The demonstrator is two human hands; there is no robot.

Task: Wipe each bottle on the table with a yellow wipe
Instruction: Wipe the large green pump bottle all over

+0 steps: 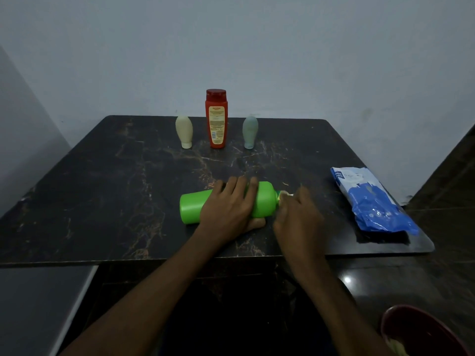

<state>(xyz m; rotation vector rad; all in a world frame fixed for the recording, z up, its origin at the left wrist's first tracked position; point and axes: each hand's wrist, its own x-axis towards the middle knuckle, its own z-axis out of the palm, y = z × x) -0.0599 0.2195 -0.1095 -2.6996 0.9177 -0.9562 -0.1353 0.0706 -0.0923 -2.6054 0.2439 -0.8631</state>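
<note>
A bright green bottle (191,208) lies on its side near the front of the dark marble table (102,191), neck pointing right. My left hand (228,205) grips its middle, fingers curled over the top and thumb underneath. My right hand (295,214) pinches a small pale yellow wipe (284,194) against the bottle's neck; most of the wipe is hidden in my fingers. At the back stand a cream bottle (184,131), a tall red bottle (216,119) and a grey-green bottle (250,131).
A blue and white pack of wipes (370,201) lies at the table's right edge. A dark red bowl (421,330) sits low at the bottom right, off the table. Grey walls close in behind and on the left.
</note>
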